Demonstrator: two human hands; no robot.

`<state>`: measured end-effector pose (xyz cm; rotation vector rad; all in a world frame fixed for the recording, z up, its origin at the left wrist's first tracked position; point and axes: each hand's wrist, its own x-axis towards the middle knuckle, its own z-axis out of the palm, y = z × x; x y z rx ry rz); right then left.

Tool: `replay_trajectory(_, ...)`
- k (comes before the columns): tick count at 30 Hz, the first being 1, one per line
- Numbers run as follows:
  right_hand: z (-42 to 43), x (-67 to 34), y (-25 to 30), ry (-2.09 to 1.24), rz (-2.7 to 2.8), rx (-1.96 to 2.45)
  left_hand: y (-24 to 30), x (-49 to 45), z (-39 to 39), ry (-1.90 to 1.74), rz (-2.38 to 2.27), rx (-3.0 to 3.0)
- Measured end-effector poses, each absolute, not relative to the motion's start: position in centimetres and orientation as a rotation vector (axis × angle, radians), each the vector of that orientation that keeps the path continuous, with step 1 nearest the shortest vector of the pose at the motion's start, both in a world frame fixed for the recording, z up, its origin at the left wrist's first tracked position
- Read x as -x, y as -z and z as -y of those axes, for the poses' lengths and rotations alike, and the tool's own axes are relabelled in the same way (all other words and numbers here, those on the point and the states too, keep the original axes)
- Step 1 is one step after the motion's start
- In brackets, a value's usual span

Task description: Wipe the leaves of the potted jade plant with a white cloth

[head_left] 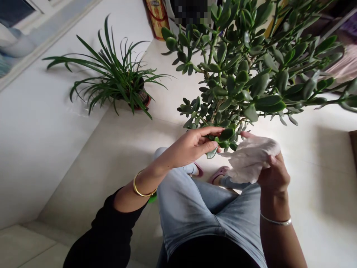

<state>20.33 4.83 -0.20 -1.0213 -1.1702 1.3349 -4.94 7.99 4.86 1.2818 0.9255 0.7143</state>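
Observation:
A large jade plant (237, 82) with thick oval leaves fills the upper right, its pot out of sight. At its lower front, my left hand (196, 145) is closed around a low leafy sprig, thumb against a green leaf (212, 152). Just to the right, my right hand (275, 173) grips a crumpled whitish cloth (252, 156), which is draped over its fingers. The cloth's left edge hangs close to the sprig's leaves; whether it touches them I cannot tell.
A potted plant with long strappy leaves (125, 82) stands on the floor by the white wall (36, 149) at left. Behind the jade plant is a yellow-and-red container (157, 18). My jean-covered legs (189, 208) are below my hands. A brown edge (353, 143) shows at far right.

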Motion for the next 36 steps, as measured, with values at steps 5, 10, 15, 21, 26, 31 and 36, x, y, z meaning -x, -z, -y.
replay_trajectory(5, -4.6, -20.1, 0.3, -1.006, 1.584, 1.088, -4.9, 4.9, -7.8, -0.732, -0.912, -1.242)
replay_trajectory(10, -4.7, -20.0, -0.4, -0.647, 1.967, 1.165, -4.8, 4.7, -7.8, -0.745, -0.878, -1.235)
replay_trajectory(15, -4.8, -20.8, -1.7, -0.632, 2.115, 1.081, -4.5, 4.6, -7.8, -0.747, -0.851, -1.245)
replay_trajectory(21, -5.0, -20.1, -3.0, -0.702, 2.196, 1.057, -4.6, 4.6, -7.7, -0.718, -0.852, -1.286)
replay_trajectory(26, -5.2, -19.5, -4.0, -0.812, 2.192, 1.124, -4.8, 4.6, -7.7, -0.703, -0.876, -1.323)
replay_trajectory(31, -5.5, -19.2, -5.4, -1.029, 2.155, 1.189, -4.8, 4.5, -7.6, -0.694, -0.906, -1.354)
replay_trajectory(36, -5.6, -18.5, -6.5, -1.093, 2.114, 1.263, -4.7, 4.3, -7.5, -0.686, -0.924, -1.378)
